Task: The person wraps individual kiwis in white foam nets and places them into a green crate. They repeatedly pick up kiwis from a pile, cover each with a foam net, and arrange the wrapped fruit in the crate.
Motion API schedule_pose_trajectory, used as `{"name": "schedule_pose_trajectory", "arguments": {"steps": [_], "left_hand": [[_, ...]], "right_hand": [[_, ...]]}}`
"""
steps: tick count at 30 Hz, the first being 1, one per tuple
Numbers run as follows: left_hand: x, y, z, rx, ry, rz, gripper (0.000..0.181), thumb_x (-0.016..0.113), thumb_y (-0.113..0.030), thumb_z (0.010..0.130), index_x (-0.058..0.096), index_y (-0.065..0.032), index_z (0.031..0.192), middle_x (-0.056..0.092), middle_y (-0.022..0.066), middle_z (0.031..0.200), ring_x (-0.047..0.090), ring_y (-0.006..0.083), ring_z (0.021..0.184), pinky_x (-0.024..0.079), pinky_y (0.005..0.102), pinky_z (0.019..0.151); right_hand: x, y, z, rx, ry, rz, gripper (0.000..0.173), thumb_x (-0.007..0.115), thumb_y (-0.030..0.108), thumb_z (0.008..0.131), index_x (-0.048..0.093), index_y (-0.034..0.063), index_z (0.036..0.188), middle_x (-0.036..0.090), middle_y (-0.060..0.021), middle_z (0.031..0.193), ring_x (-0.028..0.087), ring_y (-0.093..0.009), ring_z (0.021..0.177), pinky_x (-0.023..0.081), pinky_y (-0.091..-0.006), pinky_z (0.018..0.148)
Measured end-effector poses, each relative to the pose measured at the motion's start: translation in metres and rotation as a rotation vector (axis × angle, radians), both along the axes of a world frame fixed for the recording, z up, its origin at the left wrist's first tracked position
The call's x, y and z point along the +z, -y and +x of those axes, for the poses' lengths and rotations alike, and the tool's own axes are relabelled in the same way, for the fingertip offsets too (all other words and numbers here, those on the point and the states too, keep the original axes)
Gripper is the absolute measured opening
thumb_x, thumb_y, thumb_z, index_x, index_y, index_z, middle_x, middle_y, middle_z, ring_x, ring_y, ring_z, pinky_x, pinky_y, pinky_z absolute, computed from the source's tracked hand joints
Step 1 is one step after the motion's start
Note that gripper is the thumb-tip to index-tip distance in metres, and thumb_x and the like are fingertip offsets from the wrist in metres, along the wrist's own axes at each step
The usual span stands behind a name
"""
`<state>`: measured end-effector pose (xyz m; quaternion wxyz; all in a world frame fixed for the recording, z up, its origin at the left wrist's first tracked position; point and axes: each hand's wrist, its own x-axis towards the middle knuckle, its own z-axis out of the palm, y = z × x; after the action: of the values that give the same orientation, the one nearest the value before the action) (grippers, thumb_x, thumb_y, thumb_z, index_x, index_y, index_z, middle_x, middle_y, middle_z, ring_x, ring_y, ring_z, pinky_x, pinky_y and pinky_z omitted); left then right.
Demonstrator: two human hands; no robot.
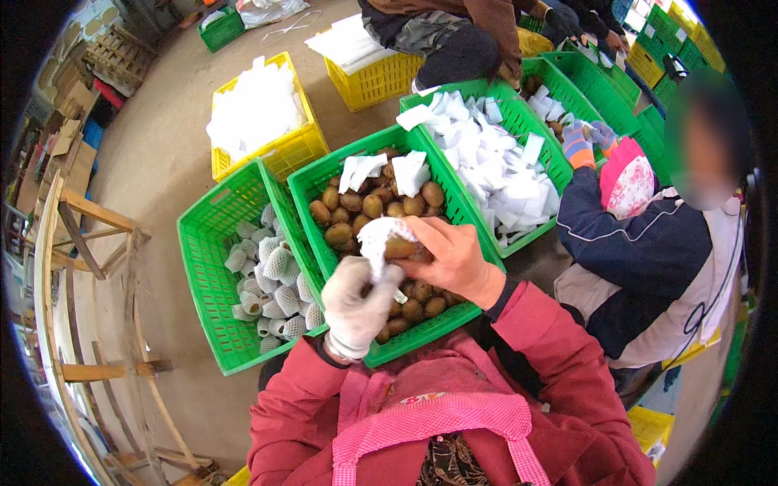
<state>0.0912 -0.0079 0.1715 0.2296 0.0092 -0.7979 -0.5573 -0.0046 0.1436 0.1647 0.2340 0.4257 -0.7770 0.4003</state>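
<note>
My right hand (453,255), bare, grips a brown kiwifruit (400,248) above the middle crate. A white foam net sleeve (380,234) covers part of that fruit. My gloved left hand (358,304) pinches the lower end of the sleeve between thumb and fingers. Beneath both hands is a green plastic crate (380,358) filled with loose kiwifruit (372,206). Two bundles of flat white foam sleeves (361,170) lie on top of the fruit. To the left, another green crate (200,255) holds several kiwifruit wrapped in foam nets (285,301).
A green crate of flat foam sleeves (486,164) stands at the right. Yellow crates (273,152) with white foam sit beyond. A co-worker (638,255) with gloved hands works at my right; another person (450,42) sits ahead. A wooden frame (97,364) stands left.
</note>
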Motion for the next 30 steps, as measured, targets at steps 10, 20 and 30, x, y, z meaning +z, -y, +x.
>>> {"name": "schedule_pose_trajectory", "arguments": {"steps": [10,20,30], "left_hand": [[-0.047,0.045,-0.036,-0.151,0.328,1.16,0.032,0.055,-0.029,0.095,0.058,-0.0023,0.112,0.066,0.008,0.099,0.064,0.0167,0.087,0.051,0.0323,0.078],[-0.126,0.233,-0.062,0.706,0.697,-0.174,0.07,0.077,-0.037,0.072,0.053,0.0064,0.122,0.061,0.023,0.113,0.059,0.0325,0.102,0.047,0.0389,0.09],[-0.159,0.079,-0.215,0.433,0.606,-0.713,0.046,0.066,-0.04,0.081,0.063,-0.007,0.113,0.053,0.0157,0.13,0.048,0.0336,0.123,0.038,0.0444,0.103]], "right_hand": [[-0.019,0.022,0.016,0.106,0.081,0.235,0.062,0.071,0.018,0.07,0.049,0.0099,0.128,0.061,-0.0096,0.11,0.063,-0.027,0.094,0.052,-0.0379,0.075],[-0.015,-0.031,-0.007,0.016,0.498,0.221,0.046,0.07,0.021,0.079,0.055,0.01,0.12,0.067,-0.0133,0.094,0.066,-0.031,0.077,0.053,-0.0399,0.063],[-0.015,-0.035,-0.004,0.112,0.281,0.353,0.035,0.068,0.026,0.078,0.056,0.0105,0.107,0.061,-0.0089,0.076,0.064,-0.028,0.068,0.051,-0.0405,0.058]]}}
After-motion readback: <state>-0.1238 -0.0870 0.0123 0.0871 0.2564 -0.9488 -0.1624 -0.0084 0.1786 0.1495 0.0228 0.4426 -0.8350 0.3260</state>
